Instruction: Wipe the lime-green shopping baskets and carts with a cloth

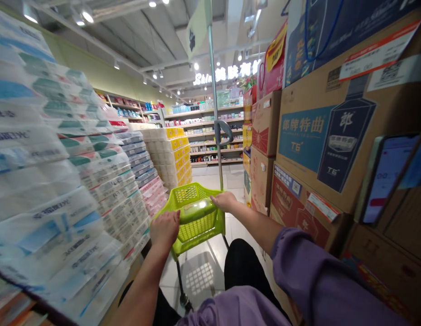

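A lime-green shopping cart point(196, 228) with a lattice basket stands in front of me, with no goods visible in the part of the basket that shows. My left hand point(165, 230) is wrapped around the left end of its handle. Closed on the handle's right end is my right hand point(224, 201). Between them the green handle bar point(196, 210) carries a pale label. A metal pole point(214, 104) with a grey hook-like grip point(224, 132) rises from the cart's right side, bearing a light sign at its top.
Wrapped tissue packs point(50, 176) form a tall wall on my left, with white-and-yellow packs point(174, 156) farther along. Stacked cardboard boxes point(308, 140) line the right; a phone point(383, 176) stands at the far right. A tiled floor point(210, 172) leads to stocked shelves point(210, 129).
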The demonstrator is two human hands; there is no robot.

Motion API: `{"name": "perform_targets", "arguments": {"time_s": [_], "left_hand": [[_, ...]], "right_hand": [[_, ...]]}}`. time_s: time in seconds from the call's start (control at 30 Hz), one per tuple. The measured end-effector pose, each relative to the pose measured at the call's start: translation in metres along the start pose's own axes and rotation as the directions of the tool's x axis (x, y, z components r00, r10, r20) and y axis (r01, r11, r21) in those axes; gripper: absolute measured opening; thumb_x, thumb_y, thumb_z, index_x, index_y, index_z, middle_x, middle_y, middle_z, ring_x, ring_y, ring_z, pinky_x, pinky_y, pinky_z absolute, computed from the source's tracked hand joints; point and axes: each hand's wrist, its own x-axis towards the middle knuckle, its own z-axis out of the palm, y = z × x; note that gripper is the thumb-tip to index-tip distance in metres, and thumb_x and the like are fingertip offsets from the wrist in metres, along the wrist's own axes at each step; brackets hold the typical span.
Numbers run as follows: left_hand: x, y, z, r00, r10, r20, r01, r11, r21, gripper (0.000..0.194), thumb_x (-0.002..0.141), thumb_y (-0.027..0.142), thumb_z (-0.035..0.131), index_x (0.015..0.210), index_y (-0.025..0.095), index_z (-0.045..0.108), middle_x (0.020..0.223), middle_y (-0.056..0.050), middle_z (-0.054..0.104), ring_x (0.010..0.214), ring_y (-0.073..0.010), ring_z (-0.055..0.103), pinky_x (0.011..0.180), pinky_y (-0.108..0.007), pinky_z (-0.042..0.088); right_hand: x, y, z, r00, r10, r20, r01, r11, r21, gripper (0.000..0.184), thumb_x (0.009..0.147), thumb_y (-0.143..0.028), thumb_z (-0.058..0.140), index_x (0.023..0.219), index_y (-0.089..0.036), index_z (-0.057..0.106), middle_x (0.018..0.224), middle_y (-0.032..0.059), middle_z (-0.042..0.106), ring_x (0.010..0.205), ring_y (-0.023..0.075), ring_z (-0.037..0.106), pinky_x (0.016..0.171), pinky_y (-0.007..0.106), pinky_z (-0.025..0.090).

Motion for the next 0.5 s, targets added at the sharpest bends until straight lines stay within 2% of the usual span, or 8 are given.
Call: {"name": "perform_targets", "arguments": {"time_s": [0.1, 0.23, 0.3, 0.33, 0.4, 0.43, 0.47, 0.5], "left_hand": [[-0.003, -0.006, 0.01, 0.996, -0.036, -0.081, 0.038, 0.999, 0.026, 0.055, 0.097, 0.041, 0.018, 0.09, 0.017, 0.067, 0.09, -0.011, 0.067, 0.084, -0.0253, 0.06, 0.075, -0.038, 0.041], [-0.019, -0.002, 0.024, 0.968, -0.053, -0.245, 0.059, 0.998, 0.017, 0.048, 0.095, 0.043, 0.028, 0.11, 0.016, 0.065, 0.11, -0.014, 0.065, 0.103, -0.0299, 0.056, 0.088, -0.043, 0.04], [-0.019, -0.006, 0.022, 0.97, -0.031, -0.239, 0.035, 0.999, 0.01, 0.049, 0.095, 0.044, 0.029, 0.116, 0.015, 0.063, 0.115, -0.015, 0.063, 0.109, -0.0301, 0.054, 0.093, -0.043, 0.038], [-0.014, -0.01, 0.019, 0.982, -0.012, -0.189, 0.013, 1.0, 0.005, 0.05, 0.095, 0.043, 0.027, 0.115, 0.016, 0.063, 0.114, -0.015, 0.064, 0.109, -0.0293, 0.055, 0.093, -0.042, 0.039], [0.003, -0.022, 0.011, 1.0, 0.03, 0.002, -0.03, 0.999, -0.03, 0.054, 0.097, 0.042, 0.019, 0.107, 0.018, 0.067, 0.107, -0.012, 0.067, 0.102, -0.0265, 0.059, 0.089, -0.039, 0.042], [0.015, -0.028, 0.006, 0.991, 0.034, 0.131, -0.026, 0.998, -0.063, 0.058, 0.097, 0.042, 0.015, 0.1, 0.019, 0.068, 0.103, -0.011, 0.069, 0.098, -0.0246, 0.062, 0.084, -0.036, 0.044], [0.025, -0.034, 0.003, 0.964, 0.017, 0.265, 0.012, 0.995, -0.104, 0.062, 0.097, 0.042, 0.011, 0.097, 0.021, 0.069, 0.101, -0.01, 0.07, 0.094, -0.023, 0.064, 0.079, -0.034, 0.045], [0.033, -0.039, 0.001, 0.939, 0.001, 0.345, 0.042, 0.992, -0.115, 0.063, 0.096, 0.045, 0.011, 0.095, 0.021, 0.07, 0.097, -0.01, 0.071, 0.09, -0.0229, 0.065, 0.074, -0.032, 0.046]], "right_hand": [[-0.012, 0.002, 0.017, 0.99, 0.032, -0.137, -0.037, 0.999, -0.034, 0.041, 0.098, -0.028, 0.033, 0.083, -0.018, 0.07, 0.086, 0.007, 0.072, 0.079, 0.0177, 0.061, 0.079, 0.03, 0.034], [-0.019, -0.013, 0.036, 0.917, 0.081, -0.392, -0.085, 0.996, 0.007, 0.038, 0.093, -0.026, 0.041, 0.068, -0.017, 0.068, 0.07, 0.0053, 0.069, 0.065, 0.0154, 0.056, 0.074, 0.031, 0.031], [-0.019, -0.017, 0.039, 0.897, 0.062, -0.437, -0.064, 0.998, 0.01, 0.036, 0.092, -0.026, 0.045, 0.064, -0.018, 0.067, 0.067, 0.0041, 0.068, 0.061, 0.0145, 0.054, 0.072, 0.031, 0.03], [-0.02, -0.018, 0.039, 0.891, 0.055, -0.451, -0.058, 0.998, 0.009, 0.036, 0.091, -0.027, 0.046, 0.063, -0.018, 0.066, 0.065, 0.0036, 0.068, 0.06, 0.0142, 0.053, 0.071, 0.031, 0.03], [-0.021, -0.018, 0.038, 0.881, 0.047, -0.471, -0.051, 0.999, 0.003, 0.036, 0.091, -0.027, 0.047, 0.062, -0.018, 0.066, 0.063, 0.0031, 0.067, 0.059, 0.0139, 0.052, 0.07, 0.031, 0.029], [-0.022, -0.018, 0.038, 0.876, 0.045, -0.48, -0.052, 0.999, 0.0, 0.035, 0.09, -0.028, 0.048, 0.061, -0.018, 0.065, 0.063, 0.0031, 0.066, 0.058, 0.0137, 0.051, 0.07, 0.03, 0.029], [-0.023, -0.018, 0.037, 0.871, 0.043, -0.489, -0.052, 0.999, -0.003, 0.035, 0.09, -0.027, 0.048, 0.061, -0.018, 0.065, 0.062, 0.003, 0.066, 0.058, 0.0135, 0.05, 0.069, 0.03, 0.029], [-0.024, -0.018, 0.037, 0.866, 0.042, -0.498, -0.052, 0.999, -0.007, 0.035, 0.09, -0.027, 0.049, 0.06, -0.018, 0.065, 0.062, 0.0028, 0.066, 0.057, 0.0133, 0.05, 0.069, 0.03, 0.029]]}}
